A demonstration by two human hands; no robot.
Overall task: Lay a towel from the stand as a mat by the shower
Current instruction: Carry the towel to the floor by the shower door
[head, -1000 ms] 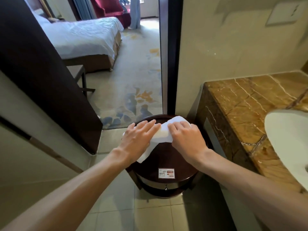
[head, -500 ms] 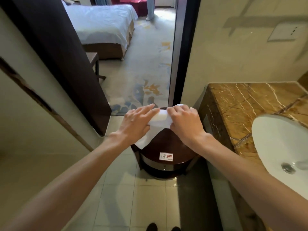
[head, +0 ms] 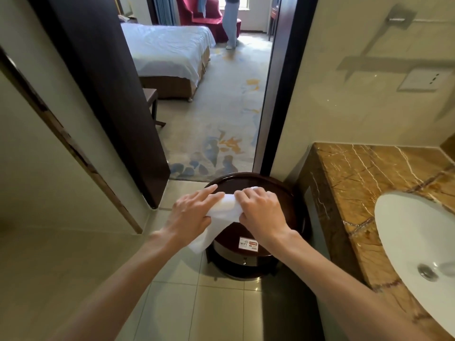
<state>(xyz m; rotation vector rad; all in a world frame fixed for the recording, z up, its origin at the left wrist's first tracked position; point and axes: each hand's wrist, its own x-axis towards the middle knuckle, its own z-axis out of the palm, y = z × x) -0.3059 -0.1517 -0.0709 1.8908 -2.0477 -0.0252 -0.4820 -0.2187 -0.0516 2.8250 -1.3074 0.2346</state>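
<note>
Head view, single entry. Item: white towel [head: 225,210], folded, located on top of the round dark stand [head: 246,179], its near corner draped over the stand's front-left edge and hanging free above the tiled floor [head: 216,303]. Left hand [head: 192,214]: laid on the towel's left part, fingers long and nearly straight across the top, thumb tucked in against the fold, so the cloth is taken as pinched. Right hand [head: 261,210]: knuckles raised, fingers curled over the towel's right part, the cloth bunched under them. Step in hand, as judged: the towel is being gathered for lifting off the stand. Recommended handling: both outer edges are to be secured before the lift, so that the folds are kept together and the hanging corner is not dragged across the stand's rim; the lift is best made straight up, then toward the body. A WiFi sticker [head: 248,243] is noted at the stand's front. To the right of the stand, a marble counter [head: 369,173] with a white basin [head: 406,230] is recorded; behind the stand, an open doorway. The shower is not shown, so the laying place cannot be told.
</note>
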